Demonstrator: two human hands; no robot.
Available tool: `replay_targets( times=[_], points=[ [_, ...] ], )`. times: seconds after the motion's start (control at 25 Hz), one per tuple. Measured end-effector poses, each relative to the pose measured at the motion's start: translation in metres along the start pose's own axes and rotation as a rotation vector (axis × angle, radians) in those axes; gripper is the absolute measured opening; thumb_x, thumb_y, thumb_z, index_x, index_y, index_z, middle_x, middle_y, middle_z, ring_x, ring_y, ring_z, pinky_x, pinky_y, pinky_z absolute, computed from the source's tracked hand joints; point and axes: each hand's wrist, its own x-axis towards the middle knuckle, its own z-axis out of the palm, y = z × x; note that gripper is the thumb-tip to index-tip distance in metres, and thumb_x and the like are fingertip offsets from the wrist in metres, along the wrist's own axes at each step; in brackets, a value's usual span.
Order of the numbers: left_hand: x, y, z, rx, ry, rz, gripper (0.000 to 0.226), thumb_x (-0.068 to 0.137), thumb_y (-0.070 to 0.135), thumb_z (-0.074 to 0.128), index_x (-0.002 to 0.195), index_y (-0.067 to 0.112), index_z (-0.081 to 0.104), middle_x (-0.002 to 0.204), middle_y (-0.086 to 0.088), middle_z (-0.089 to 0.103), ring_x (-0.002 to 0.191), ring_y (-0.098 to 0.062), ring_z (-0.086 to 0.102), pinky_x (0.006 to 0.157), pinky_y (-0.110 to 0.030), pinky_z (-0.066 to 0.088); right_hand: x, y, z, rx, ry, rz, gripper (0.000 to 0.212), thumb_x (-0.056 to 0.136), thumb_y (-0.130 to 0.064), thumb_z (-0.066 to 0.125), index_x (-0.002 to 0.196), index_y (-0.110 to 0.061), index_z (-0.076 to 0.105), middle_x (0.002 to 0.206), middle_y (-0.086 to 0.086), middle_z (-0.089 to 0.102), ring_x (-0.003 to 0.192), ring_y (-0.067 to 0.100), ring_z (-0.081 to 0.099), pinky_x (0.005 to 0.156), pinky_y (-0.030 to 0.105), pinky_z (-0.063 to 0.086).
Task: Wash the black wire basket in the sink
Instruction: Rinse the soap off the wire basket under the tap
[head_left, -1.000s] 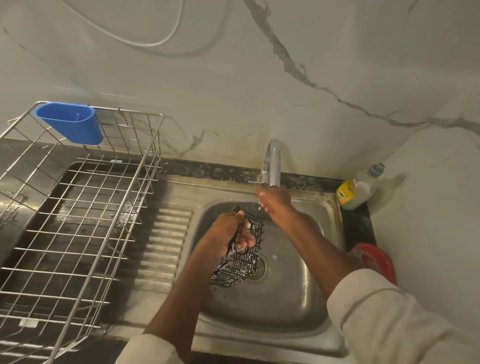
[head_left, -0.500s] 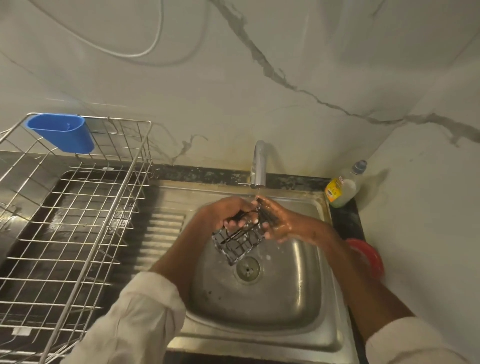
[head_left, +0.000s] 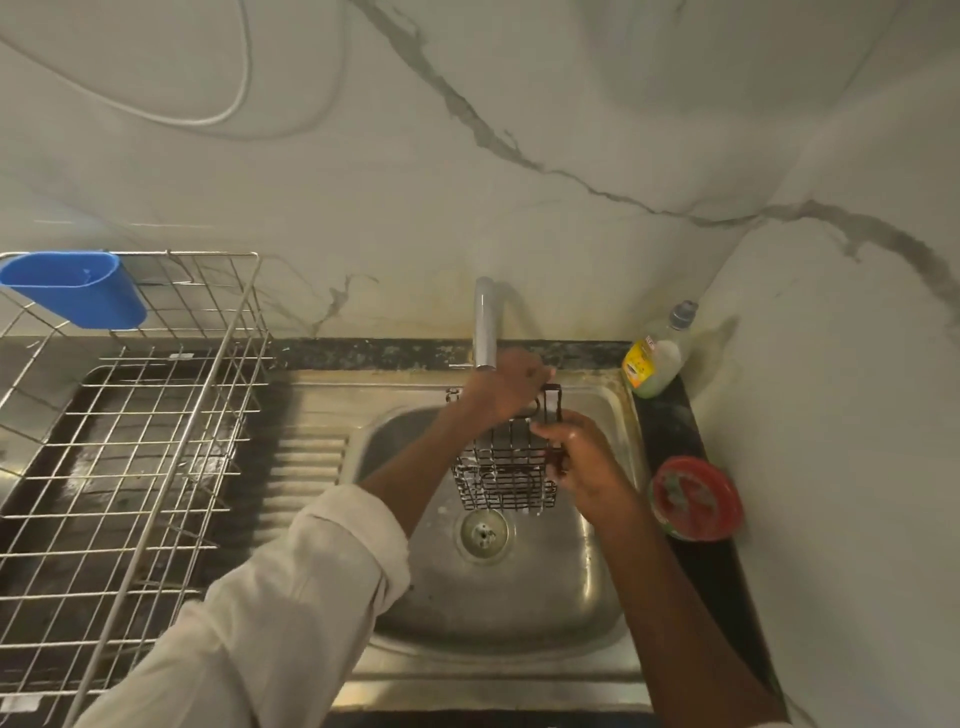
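The black wire basket (head_left: 506, 475) hangs over the steel sink (head_left: 498, 597), just below the tap (head_left: 484, 325) and above the drain (head_left: 484, 534). My left hand (head_left: 506, 387) grips the basket's top edge from the left, fingers curled round the wires. Wet and close beside it, my right hand (head_left: 576, 457) holds the basket's right side with curled fingers. Whether water runs from the tap is not clear.
A steel wire dish rack (head_left: 130, 467) with a blue plastic cup (head_left: 78, 288) stands on the drainboard at the left. A dish soap bottle (head_left: 655, 358) and a red-lidded tub (head_left: 696, 499) sit on the dark ledge right of the sink. Marble walls close in behind and right.
The basket has been turned upright and lifted closer to the tap. My left hand shifted to its top edge and my right hand moved to its right side.
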Motion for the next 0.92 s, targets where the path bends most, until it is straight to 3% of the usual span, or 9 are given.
replay_targets(
  times=[0.16, 0.28, 0.36, 0.52, 0.56, 0.68, 0.76, 0.84, 0.92],
  points=[
    [-0.029, -0.019, -0.005, -0.229, 0.217, -0.05, 0.01, 0.109, 0.016, 0.059, 0.107, 0.014, 0.069, 0.11, -0.005, 0.073, 0.094, -0.021, 0.071, 0.081, -0.034, 0.062, -0.004, -0.002, 0.016, 0.054, 0.159, 0.001, 0.059, 0.06, -0.018, 0.086, 0.115, -0.003, 0.069, 0.08, 0.003, 0.06, 0.06, 0.012, 0.045, 0.042, 0.022, 0.035],
    [-0.052, -0.048, -0.013, -0.246, 0.346, -0.122, 0.017, 0.104, 0.009, 0.068, 0.12, 0.011, 0.074, 0.123, -0.007, 0.074, 0.112, -0.023, 0.071, 0.096, -0.039, 0.061, -0.008, -0.005, 0.028, 0.048, 0.253, 0.013, 0.056, 0.061, -0.015, 0.085, 0.113, -0.003, 0.07, 0.087, 0.005, 0.059, 0.065, 0.012, 0.042, 0.043, 0.023, 0.033],
    [-0.074, -0.06, -0.009, -0.275, 0.365, -0.129, 0.03, 0.104, 0.025, 0.071, 0.132, 0.015, 0.071, 0.131, 0.0, 0.065, 0.128, -0.023, 0.063, 0.109, -0.042, 0.053, -0.016, -0.008, 0.038, 0.082, 0.245, 0.054, 0.049, 0.066, -0.013, 0.083, 0.113, -0.006, 0.07, 0.091, 0.005, 0.057, 0.068, 0.012, 0.042, 0.044, 0.023, 0.033],
    [-0.113, -0.054, -0.002, -0.57, 0.257, -0.196, 0.087, 0.096, 0.058, 0.073, 0.165, 0.024, 0.032, 0.162, 0.001, 0.042, 0.144, -0.021, 0.046, 0.117, -0.044, 0.046, -0.027, -0.007, 0.039, 0.146, 0.185, 0.155, 0.035, 0.073, -0.019, 0.08, 0.105, -0.014, 0.068, 0.09, 0.004, 0.052, 0.065, 0.011, 0.041, 0.042, 0.02, 0.034],
    [-0.117, -0.05, -0.003, -0.584, 0.204, -0.165, 0.091, 0.091, 0.061, 0.078, 0.163, 0.027, 0.033, 0.162, 0.002, 0.045, 0.142, -0.02, 0.049, 0.115, -0.041, 0.049, -0.027, -0.005, 0.034, 0.162, 0.186, 0.164, 0.035, 0.07, -0.021, 0.08, 0.102, -0.017, 0.068, 0.089, 0.004, 0.053, 0.062, 0.011, 0.041, 0.041, 0.019, 0.033],
    [-0.117, -0.036, 0.003, -0.51, 0.078, -0.091, 0.086, 0.083, 0.025, 0.094, 0.15, 0.031, 0.04, 0.135, 0.014, 0.061, 0.12, -0.003, 0.061, 0.108, -0.03, 0.056, -0.031, -0.003, 0.011, 0.219, 0.225, 0.179, 0.038, 0.068, -0.022, 0.081, 0.105, -0.019, 0.071, 0.096, 0.007, 0.054, 0.061, 0.011, 0.041, 0.041, 0.019, 0.03],
    [-0.113, -0.029, 0.012, -0.468, 0.069, -0.108, 0.101, 0.078, 0.014, 0.096, 0.158, 0.026, 0.035, 0.136, 0.016, 0.056, 0.127, -0.009, 0.059, 0.114, -0.028, 0.049, -0.037, -0.005, -0.003, 0.23, 0.246, 0.179, 0.041, 0.071, -0.02, 0.083, 0.11, -0.015, 0.071, 0.095, 0.007, 0.052, 0.062, 0.011, 0.041, 0.039, 0.019, 0.03],
    [-0.112, -0.025, 0.018, -0.458, 0.045, -0.104, 0.107, 0.077, 0.006, 0.095, 0.161, 0.017, 0.031, 0.135, 0.014, 0.057, 0.127, -0.01, 0.058, 0.094, -0.006, 0.049, -0.044, -0.011, -0.013, 0.241, 0.229, 0.166, 0.042, 0.07, -0.016, 0.085, 0.109, -0.013, 0.069, 0.095, 0.007, 0.049, 0.062, 0.011, 0.039, 0.039, 0.02, 0.031],
    [-0.11, -0.034, 0.021, -0.441, 0.066, -0.127, 0.108, 0.075, 0.003, 0.096, 0.161, 0.016, 0.032, 0.135, 0.006, 0.062, 0.129, -0.019, 0.061, 0.081, -0.007, 0.055, -0.045, -0.012, -0.013, 0.25, 0.192, 0.152, 0.046, 0.068, -0.014, 0.088, 0.111, -0.014, 0.071, 0.102, 0.006, 0.05, 0.064, 0.01, 0.039, 0.04, 0.021, 0.032]
  ],
)
